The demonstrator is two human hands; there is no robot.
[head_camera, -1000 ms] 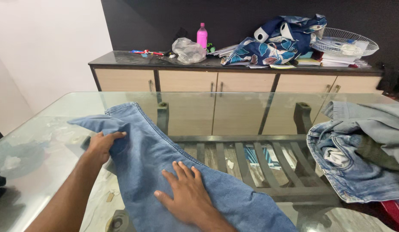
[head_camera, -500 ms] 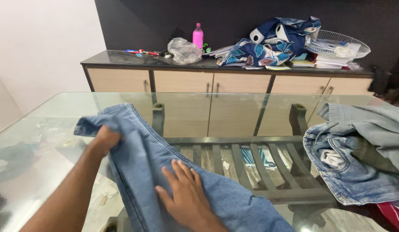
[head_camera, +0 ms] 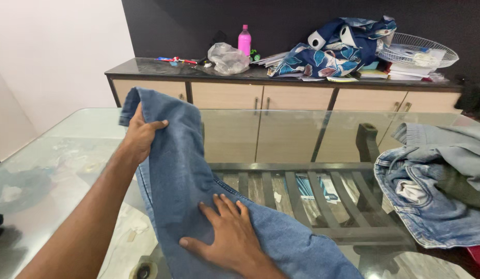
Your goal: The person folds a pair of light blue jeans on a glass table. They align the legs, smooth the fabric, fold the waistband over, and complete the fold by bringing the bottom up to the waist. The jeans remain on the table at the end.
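A pair of blue jeans [head_camera: 183,175] lies partly on the glass tabletop [head_camera: 69,150], one end raised off the glass and the rest trailing toward the near edge; the left hand [head_camera: 141,135] grips that raised end, fingers closed around a fold of denim with the thumb across the front; the right hand [head_camera: 230,236] lies flat on the lower part of the jeans, fingers spread, pressing the cloth against the glass. Through the glass the dark slatted frame of the table [head_camera: 302,191] shows below. At the right edge of the tabletop sits a heap of denim clothes [head_camera: 436,181], well apart from the hands. Beyond the table a low sideboard [head_camera: 281,98] with pale doors runs along the dark wall; on its top stand a pink bottle [head_camera: 244,40], a crumpled clear plastic bag [head_camera: 227,58], a bundle of blue patterned cloth [head_camera: 335,49] and a white wire fan guard [head_camera: 418,50] resting on stacked papers.
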